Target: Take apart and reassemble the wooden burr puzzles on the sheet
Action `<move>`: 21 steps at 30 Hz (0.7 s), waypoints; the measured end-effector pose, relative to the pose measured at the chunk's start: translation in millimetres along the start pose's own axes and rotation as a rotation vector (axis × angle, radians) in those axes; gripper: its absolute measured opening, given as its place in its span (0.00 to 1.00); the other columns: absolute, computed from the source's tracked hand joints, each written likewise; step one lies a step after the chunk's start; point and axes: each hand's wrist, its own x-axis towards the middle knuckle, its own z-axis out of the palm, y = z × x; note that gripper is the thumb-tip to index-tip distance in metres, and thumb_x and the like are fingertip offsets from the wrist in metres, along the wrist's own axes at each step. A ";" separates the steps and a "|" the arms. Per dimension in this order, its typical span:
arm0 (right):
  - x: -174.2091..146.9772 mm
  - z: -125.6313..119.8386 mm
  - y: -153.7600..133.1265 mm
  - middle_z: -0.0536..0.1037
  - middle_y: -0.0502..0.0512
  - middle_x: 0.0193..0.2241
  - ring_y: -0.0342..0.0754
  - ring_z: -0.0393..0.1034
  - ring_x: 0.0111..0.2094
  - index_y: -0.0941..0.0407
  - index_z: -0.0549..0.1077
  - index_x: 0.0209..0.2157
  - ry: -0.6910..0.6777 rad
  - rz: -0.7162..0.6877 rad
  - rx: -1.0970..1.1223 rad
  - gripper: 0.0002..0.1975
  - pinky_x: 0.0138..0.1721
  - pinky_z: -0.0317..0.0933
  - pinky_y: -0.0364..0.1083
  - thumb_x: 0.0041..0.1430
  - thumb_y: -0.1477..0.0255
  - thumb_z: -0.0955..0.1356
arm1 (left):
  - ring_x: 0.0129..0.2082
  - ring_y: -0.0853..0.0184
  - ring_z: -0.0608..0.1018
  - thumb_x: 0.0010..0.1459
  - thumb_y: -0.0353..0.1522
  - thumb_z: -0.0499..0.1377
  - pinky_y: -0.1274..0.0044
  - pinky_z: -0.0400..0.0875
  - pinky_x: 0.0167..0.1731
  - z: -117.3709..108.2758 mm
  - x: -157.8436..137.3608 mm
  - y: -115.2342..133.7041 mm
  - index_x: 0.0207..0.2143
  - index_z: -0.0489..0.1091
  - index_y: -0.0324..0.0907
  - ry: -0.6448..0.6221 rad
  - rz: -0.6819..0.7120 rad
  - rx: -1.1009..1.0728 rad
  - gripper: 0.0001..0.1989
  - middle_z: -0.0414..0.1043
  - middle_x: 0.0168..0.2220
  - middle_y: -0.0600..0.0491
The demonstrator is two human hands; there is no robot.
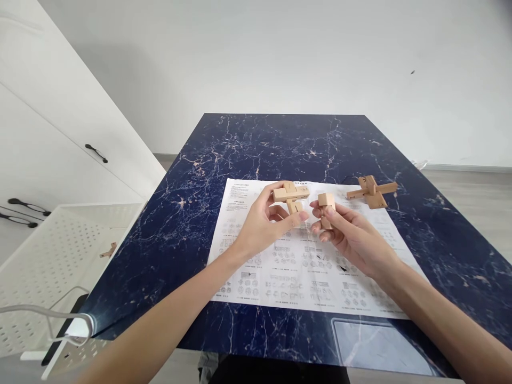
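A partly joined cluster of light wooden notched puzzle bars [290, 196] is held in the left hand [262, 224], raised just above a white printed instruction sheet [280, 266] that lies on a dark blue marbled tabletop [280, 144]. The left fingers [294, 217] are curled closed around the cluster from below and behind, with the thumb pressed on its upper edge. A single short light wooden block [326, 204] is pinched upright between the thumb and forefinger of the right hand [352, 237], whose remaining fingers are loosely bent beneath it; block and cluster are just beside each other but apart. A second, finished-looking cross of wooden bars [372, 191] rests at the sheet's far right corner, well apart from both hands. To the left of the table a white perforated basket [48, 256] is seen, with a small wooden piece [108, 250] lying in it. Judged from this arrangement, the joining of block and cluster is best done with the cluster kept steady and level, its open notch turned towards the right hand, and the block aligned squarely before being slid in without force. Whether the block's own notch faces the cluster cannot be told.
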 end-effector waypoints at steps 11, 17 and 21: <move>3.5 -1.7 1.1 0.78 0.55 0.45 0.52 0.71 0.50 0.47 0.83 0.46 -0.057 0.040 0.143 0.14 0.55 0.70 0.49 0.71 0.55 0.70 | 0.34 0.68 0.78 0.59 0.41 0.72 0.71 0.75 0.36 0.2 -1.1 -1.3 0.62 0.64 0.48 -0.041 0.009 0.144 0.32 0.76 0.56 0.46; 0.9 2.1 -2.3 0.77 0.54 0.46 0.55 0.73 0.56 0.47 0.80 0.41 -0.138 -0.053 0.079 0.11 0.66 0.63 0.57 0.69 0.56 0.72 | 0.37 0.66 0.80 0.59 0.40 0.72 0.72 0.75 0.36 0.8 -0.9 -2.4 0.61 0.64 0.47 -0.029 0.024 0.130 0.32 0.77 0.55 0.45; -1.3 0.2 -1.8 0.78 0.55 0.48 0.57 0.73 0.55 0.46 0.78 0.46 -0.107 -0.101 -0.091 0.14 0.62 0.67 0.59 0.69 0.52 0.71 | 0.35 0.68 0.78 0.58 0.40 0.73 0.73 0.74 0.36 0.7 0.2 -0.9 0.57 0.67 0.44 -0.026 0.002 0.083 0.29 0.78 0.49 0.46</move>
